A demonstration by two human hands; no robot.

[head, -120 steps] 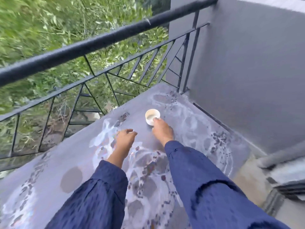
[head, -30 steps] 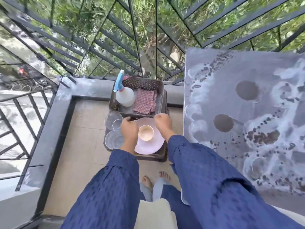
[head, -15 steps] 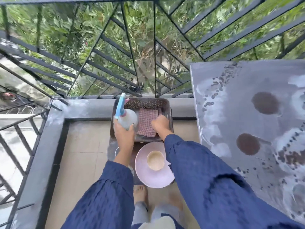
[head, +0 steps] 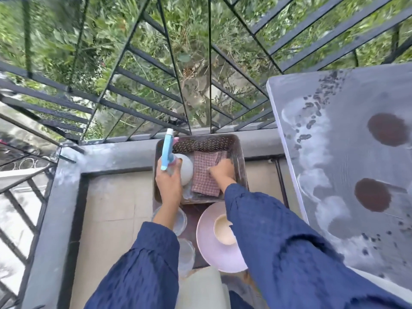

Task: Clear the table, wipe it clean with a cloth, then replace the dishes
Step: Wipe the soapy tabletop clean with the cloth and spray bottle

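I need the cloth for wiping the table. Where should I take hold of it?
Pinch its right edge from above, where the right hand touches it. The cloth lies flat in the basket, so walls and the spray bottle block sideways reach.

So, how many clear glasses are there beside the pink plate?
2. One clear glass lies just beyond the left sleeve, left of the pink plate; the other glass sits nearer the camera, beside that sleeve. The arm may hide more.

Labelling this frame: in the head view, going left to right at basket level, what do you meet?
A spray bottle gripped by the left hand, checked cloth gripped by the right hand, right wall of the basket, table.
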